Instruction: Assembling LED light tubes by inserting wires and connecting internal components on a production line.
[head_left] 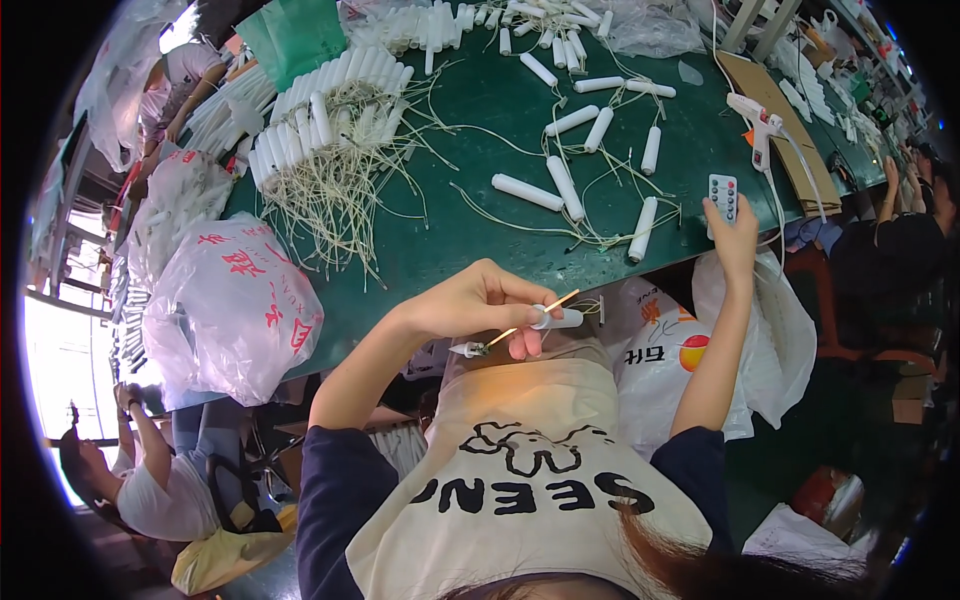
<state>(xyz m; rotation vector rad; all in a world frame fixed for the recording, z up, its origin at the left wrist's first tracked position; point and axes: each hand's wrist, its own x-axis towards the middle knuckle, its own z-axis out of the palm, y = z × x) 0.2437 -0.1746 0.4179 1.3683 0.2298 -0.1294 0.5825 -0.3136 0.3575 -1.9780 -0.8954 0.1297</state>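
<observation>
left hand point(488, 300): fingertips were together, clamped on a white tube point(563, 318) and a thin tan strip point(503, 337), above the lap.
white tube: lay roughly crosswise, just off the near table edge, thin wires at its right end.
tan strip: ran aslant at the tube's left end; contact partly hidden by fingers.
pointed white tip point(466, 350): sat at the strip's lower left end; join too small to tell.
right hand point(735, 240): was closed on a white remote point(722, 195), buttons facing up, over the table's right part.
printed bags: one point(235, 320) bulged at the table's left edge, another point(655, 350) hung below the near edge.
green table point(430, 245): carried loose wired tubes point(527, 192) mid-surface, well apart from the left hand.
glue gun point(762, 130): lay beyond the remote, beside a cardboard strip point(780, 140).
tube pile point(300, 140): was stacked at left, wires trailing toward the near edge.
green bag point(290, 45): stood behind the pile.
co-workers: one point(165, 505) at lower left, white top; another point(905, 255) at right, dark clothing.
</observation>
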